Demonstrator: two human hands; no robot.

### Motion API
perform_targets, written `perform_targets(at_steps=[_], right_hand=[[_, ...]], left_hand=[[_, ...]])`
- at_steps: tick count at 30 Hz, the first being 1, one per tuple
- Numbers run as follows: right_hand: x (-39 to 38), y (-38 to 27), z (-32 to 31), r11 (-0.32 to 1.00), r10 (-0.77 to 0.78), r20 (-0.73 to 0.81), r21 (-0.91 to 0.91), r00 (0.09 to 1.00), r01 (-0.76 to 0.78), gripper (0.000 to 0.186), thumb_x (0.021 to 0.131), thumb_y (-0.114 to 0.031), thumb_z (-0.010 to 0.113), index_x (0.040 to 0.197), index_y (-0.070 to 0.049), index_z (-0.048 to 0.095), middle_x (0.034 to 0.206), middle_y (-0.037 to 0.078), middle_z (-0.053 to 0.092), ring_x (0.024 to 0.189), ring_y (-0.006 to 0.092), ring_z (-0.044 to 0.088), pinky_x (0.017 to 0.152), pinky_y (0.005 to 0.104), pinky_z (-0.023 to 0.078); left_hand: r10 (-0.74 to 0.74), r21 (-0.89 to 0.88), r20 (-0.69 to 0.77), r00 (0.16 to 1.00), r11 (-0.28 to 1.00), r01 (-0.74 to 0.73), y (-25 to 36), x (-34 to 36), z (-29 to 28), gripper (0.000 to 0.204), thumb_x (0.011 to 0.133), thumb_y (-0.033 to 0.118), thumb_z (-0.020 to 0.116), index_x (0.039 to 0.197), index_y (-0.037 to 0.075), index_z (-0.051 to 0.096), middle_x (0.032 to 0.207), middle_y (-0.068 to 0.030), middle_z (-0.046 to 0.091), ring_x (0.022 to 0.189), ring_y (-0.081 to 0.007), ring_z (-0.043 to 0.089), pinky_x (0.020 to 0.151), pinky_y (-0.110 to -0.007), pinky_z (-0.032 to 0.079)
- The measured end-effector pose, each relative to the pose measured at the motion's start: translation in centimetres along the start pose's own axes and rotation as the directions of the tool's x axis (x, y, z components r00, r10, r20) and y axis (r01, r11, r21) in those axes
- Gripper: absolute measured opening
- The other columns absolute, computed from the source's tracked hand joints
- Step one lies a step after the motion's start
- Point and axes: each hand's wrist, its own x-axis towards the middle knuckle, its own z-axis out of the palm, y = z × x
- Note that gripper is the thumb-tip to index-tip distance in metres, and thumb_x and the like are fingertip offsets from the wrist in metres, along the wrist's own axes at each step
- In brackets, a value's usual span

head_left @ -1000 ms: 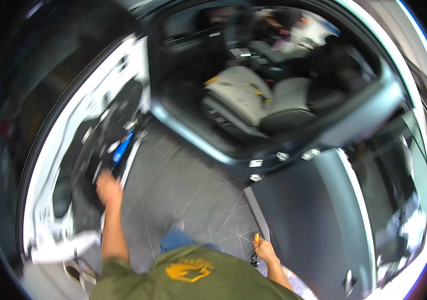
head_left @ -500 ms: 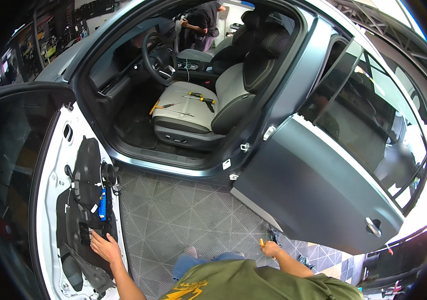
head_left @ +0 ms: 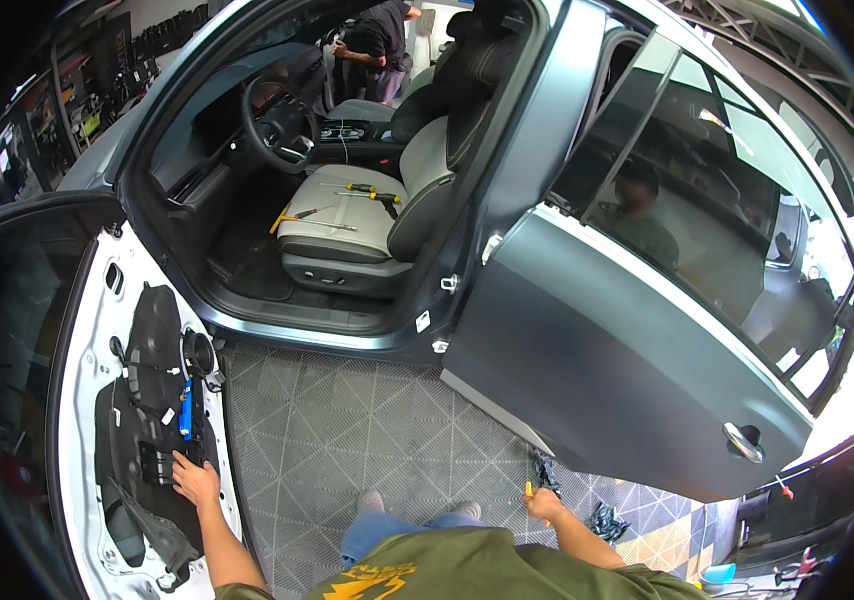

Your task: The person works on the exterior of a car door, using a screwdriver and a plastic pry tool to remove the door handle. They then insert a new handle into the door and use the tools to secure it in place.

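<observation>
White painted metal, that's the stripped front door (head_left: 82, 400) swung open on the left, its trim off and a black, floppy liner sheet (head_left: 142, 420) laid across the inner shell, with a small blue connector (head_left: 186, 410) standing out against it. The left hand (head_left: 195, 482) lies flat on the lower part of that liner, fingers spread apart. The right hand (head_left: 545, 504) is curled shut around a slim orange tool (head_left: 529, 489), just beside the lower edge of the matte grey rear door (head_left: 627, 370). Ribbed grey floor tiles (head_left: 347, 430) run between the two doors. Inside the cabin, the pale cushioned driver's seat (head_left: 347, 225) carries several screwdrivers (head_left: 372, 192) with yellow handles and loose tools. Another person (head_left: 377, 45) leans in from the far side.
</observation>
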Motion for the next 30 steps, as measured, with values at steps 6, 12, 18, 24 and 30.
perform_targets(at_steps=[6, 12, 18, 24, 30], right_hand=[[-0.4, 7.9, 0.8, 0.990, 0.094, 0.051, 0.103, 0.994, -0.099, 0.047, 0.088, -0.038, 0.055, 0.118, -0.003, 0.060, 0.114, 0.026, 0.061, 0.110, 0.0390, 0.058, 0.095, 0.0441, 0.046], [-0.6, 17.1, 3.5, 0.994, 0.050, -0.028, -0.096, 0.998, -0.053, 0.033, 0.088, -0.035, 0.051, 0.096, -0.007, 0.066, 0.079, 0.012, 0.070, 0.082, 0.0305, 0.068, 0.077, 0.0419, 0.053], [-2.0, 24.1, 5.3, 0.962, 0.212, -0.161, 0.207, 0.964, -0.177, 0.026, 0.087, -0.026, 0.056, 0.099, -0.004, 0.061, 0.077, 0.013, 0.067, 0.071, 0.0296, 0.067, 0.066, 0.0394, 0.054], [-6.3, 17.4, 7.8, 0.980, -0.034, -0.113, -0.197, 0.993, 0.011, 0.035, 0.086, -0.035, 0.057, 0.096, -0.002, 0.066, 0.084, 0.019, 0.069, 0.079, 0.0310, 0.068, 0.070, 0.0393, 0.054], [-8.4, 11.2, 9.6, 0.999, 0.045, -0.076, 0.006, 0.996, -0.045, 0.037, 0.090, -0.036, 0.052, 0.102, -0.003, 0.065, 0.088, 0.019, 0.069, 0.088, 0.0350, 0.067, 0.081, 0.0424, 0.052]], left_hand=[[-0.022, -0.066, 0.204, 0.979, 0.997, 0.036, 1.1, 0.3, -2.1, 0.093, 0.079, 0.030, 0.070, 0.151, 0.013, 0.014, 0.148, -0.0205, 0.026, 0.137, -0.0364, 0.028, 0.107, -0.052, 0.035], [-0.060, -0.002, 0.254, 0.965, 0.998, 0.062, 0.0, 1.2, -2.5, 0.094, 0.075, 0.035, 0.070, 0.151, 0.014, 0.020, 0.150, -0.0230, 0.024, 0.137, -0.0395, 0.028, 0.111, -0.046, 0.031], [-0.004, 0.032, -0.227, 0.974, 0.999, 0.012, 2.2, -0.2, -6.5, 0.072, 0.085, 0.031, 0.062, 0.144, 0.004, 0.031, 0.146, -0.0222, 0.033, 0.135, -0.0367, 0.033, 0.110, -0.046, 0.030], [0.024, 0.056, -0.007, 1.000, 0.998, -0.024, -1.2, -0.2, -3.1, 0.082, 0.089, 0.031, 0.059, 0.149, 0.000, 0.012, 0.137, -0.0245, 0.046, 0.124, -0.0347, 0.047, 0.108, -0.046, 0.031], [0.136, 0.019, -0.179, 0.974, 0.991, -0.135, -1.8, 0.2, -2.2, 0.082, 0.088, 0.033, 0.059, 0.147, -0.003, 0.015, 0.122, -0.0259, 0.053, 0.115, -0.0382, 0.051, 0.098, -0.046, 0.037]])
